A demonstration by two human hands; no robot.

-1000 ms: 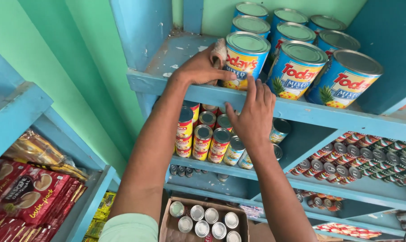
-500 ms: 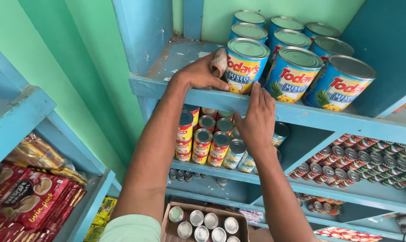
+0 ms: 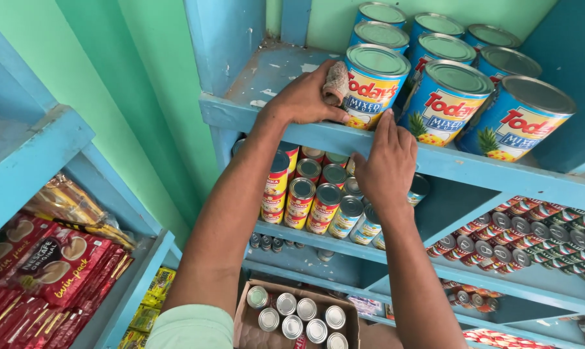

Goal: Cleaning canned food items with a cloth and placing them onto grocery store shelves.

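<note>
My left hand (image 3: 305,98) rests on the blue top shelf (image 3: 254,110), closed on a small brownish cloth (image 3: 335,83) pressed against the side of a large blue fruit can (image 3: 372,84). My right hand (image 3: 388,161) lies flat against the front edge of that shelf, fingers together and pointing up toward the same can; it holds nothing. Several more large blue cans (image 3: 444,97) stand in rows to the right and behind.
Small red and blue tins (image 3: 312,200) stand stacked on the shelf below. A cardboard box (image 3: 241,323) of silver-topped tins sits lower down. Rows of small tins (image 3: 519,239) fill the right shelves. Red snack packets (image 3: 40,265) lie on the left shelf.
Both hands have stayed almost where they were; the right hand's fingers have crept slightly higher on the shelf edge. The view has shifted a little.
</note>
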